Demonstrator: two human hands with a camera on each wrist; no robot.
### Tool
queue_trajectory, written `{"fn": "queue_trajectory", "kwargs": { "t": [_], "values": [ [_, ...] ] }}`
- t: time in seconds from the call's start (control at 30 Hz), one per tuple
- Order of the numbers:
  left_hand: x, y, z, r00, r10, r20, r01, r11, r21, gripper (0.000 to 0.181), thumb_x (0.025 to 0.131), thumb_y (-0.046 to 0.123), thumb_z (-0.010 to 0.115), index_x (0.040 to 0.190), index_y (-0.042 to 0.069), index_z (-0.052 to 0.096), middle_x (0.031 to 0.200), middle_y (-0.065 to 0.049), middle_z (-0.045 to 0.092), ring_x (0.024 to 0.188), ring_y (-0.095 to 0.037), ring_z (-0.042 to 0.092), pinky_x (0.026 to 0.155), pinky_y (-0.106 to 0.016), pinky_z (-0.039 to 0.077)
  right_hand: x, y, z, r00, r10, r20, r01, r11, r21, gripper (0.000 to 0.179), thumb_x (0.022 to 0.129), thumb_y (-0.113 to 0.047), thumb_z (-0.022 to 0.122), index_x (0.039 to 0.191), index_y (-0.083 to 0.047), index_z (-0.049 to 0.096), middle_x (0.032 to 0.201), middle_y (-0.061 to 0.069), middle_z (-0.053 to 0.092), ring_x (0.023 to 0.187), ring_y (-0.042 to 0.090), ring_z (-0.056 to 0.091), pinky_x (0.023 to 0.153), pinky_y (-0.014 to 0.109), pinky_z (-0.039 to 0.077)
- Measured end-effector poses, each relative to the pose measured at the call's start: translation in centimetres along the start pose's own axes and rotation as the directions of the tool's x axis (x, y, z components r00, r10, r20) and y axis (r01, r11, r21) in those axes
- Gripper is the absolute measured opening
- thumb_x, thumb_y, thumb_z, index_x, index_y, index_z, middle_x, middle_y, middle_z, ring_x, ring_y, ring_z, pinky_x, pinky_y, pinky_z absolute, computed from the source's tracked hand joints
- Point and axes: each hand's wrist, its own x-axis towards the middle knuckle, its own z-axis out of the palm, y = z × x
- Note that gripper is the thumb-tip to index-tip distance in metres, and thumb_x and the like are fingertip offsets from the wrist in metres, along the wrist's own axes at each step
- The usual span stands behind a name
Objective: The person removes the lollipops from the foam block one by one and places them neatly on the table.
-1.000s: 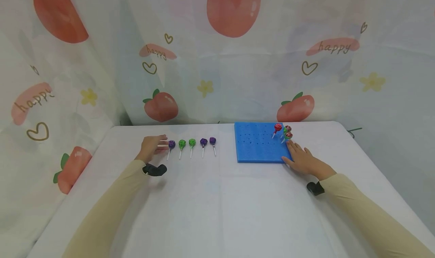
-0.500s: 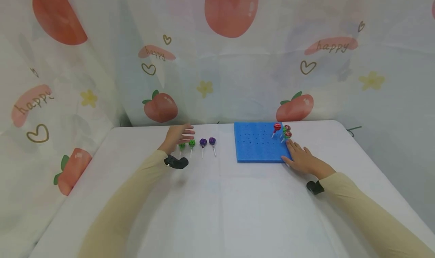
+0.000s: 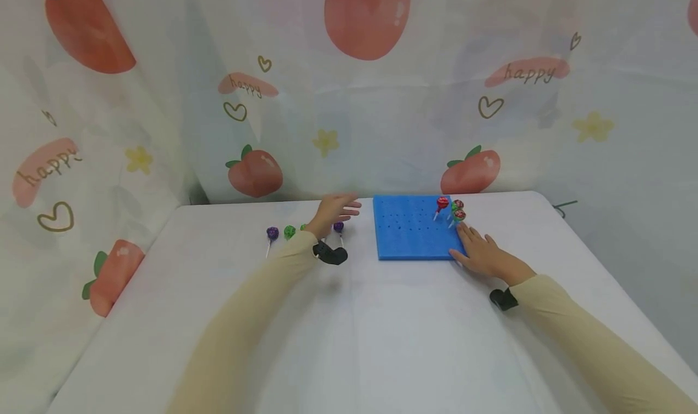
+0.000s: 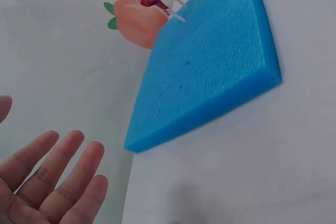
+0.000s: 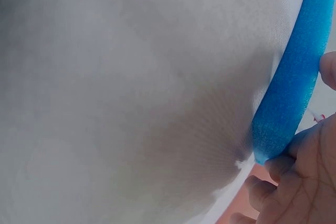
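My left hand [image 3: 334, 213] hovers over the right part of a row of lollipops, its fingers spread and holding nothing. A purple lollipop [image 3: 272, 233] and a green lollipop [image 3: 289, 232] lie left of it. Another green one is mostly hidden behind the hand, and a purple lollipop [image 3: 339, 227] shows under its fingers. My right hand [image 3: 485, 256] rests against the right edge of a blue foam board [image 3: 409, 238] with straight fingers, the thumb by its front corner. A red lollipop [image 3: 442, 202] and two red-and-green lollipops [image 3: 460, 215] stand in the board's right side.
The board bears several small holes. Both stand on a white-covered table [image 3: 392, 323], with a printed cloth [image 3: 382, 129] hanging directly behind its far edge. A black wrist camera [image 3: 330, 253] sits below the left hand, close to the lollipop sticks.
My left hand has moved right from the leftmost purple lollipop, along the row toward the blue board, without taking any. The right hand has stayed at the board's edge.
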Motion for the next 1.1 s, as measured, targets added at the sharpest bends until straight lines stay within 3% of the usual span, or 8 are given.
{"fn": "queue_trajectory", "kwargs": {
  "t": [0.33, 0.63, 0.83, 1.1],
  "values": [
    [2.7, 0.4, 6.5, 0.992, 0.118, 0.035, -0.118, 0.993, -0.012, 0.038, 0.096, 0.022, 0.052, 0.131, 0.005, 0.053, 0.131, -0.016, 0.057, 0.119, -0.029, 0.057, 0.106, -0.04, 0.043, 0.0, 0.2, -0.2, 1.0, 0.014, 0.01, -0.015, 1.0, 0.007, 0.079, 0.097, -0.039, 0.044, 0.143, 0.016, 0.011, 0.15, 0.036, 0.009, 0.136, 0.055, 0.011, 0.108, 0.07, 0.007],
    [4.4, -0.2, 11.9, 0.986, 0.163, 0.033, -0.166, 0.982, 0.091, 0.038, 0.096, 0.018, 0.052, 0.134, 0.011, 0.052, 0.129, -0.012, 0.059, 0.122, -0.025, 0.054, 0.103, -0.039, 0.044, 0.0, 0.0, 0.1, 1.0, 0.024, 0.01, -0.024, 1.0, 0.006, 0.079, 0.097, -0.04, 0.043, 0.143, 0.016, 0.011, 0.151, 0.035, 0.008, 0.136, 0.054, 0.011, 0.109, 0.069, 0.008],
    [4.9, -0.3, 14.7, 0.987, 0.156, 0.036, -0.159, 0.981, 0.114, 0.04, 0.098, 0.016, 0.049, 0.137, 0.012, 0.048, 0.132, -0.011, 0.057, 0.126, -0.025, 0.051, 0.104, -0.04, 0.043, 0.0, -0.2, 0.1, 0.999, 0.036, 0.001, -0.036, 0.999, -0.022, 0.078, 0.097, -0.041, 0.042, 0.143, 0.015, 0.013, 0.151, 0.033, 0.009, 0.137, 0.054, 0.013, 0.109, 0.069, 0.011],
    [5.6, -0.3, 16.9, 0.985, 0.156, 0.076, -0.164, 0.981, 0.101, 0.043, 0.099, 0.013, 0.046, 0.142, 0.011, 0.041, 0.134, -0.012, 0.055, 0.126, -0.025, 0.051, 0.106, -0.041, 0.042, 0.0, 0.0, 0.3, 0.999, 0.033, -0.01, -0.033, 0.999, -0.034, 0.077, 0.097, -0.04, 0.043, 0.143, 0.015, 0.014, 0.151, 0.033, 0.011, 0.136, 0.054, 0.015, 0.108, 0.07, 0.013]
  ]
}}
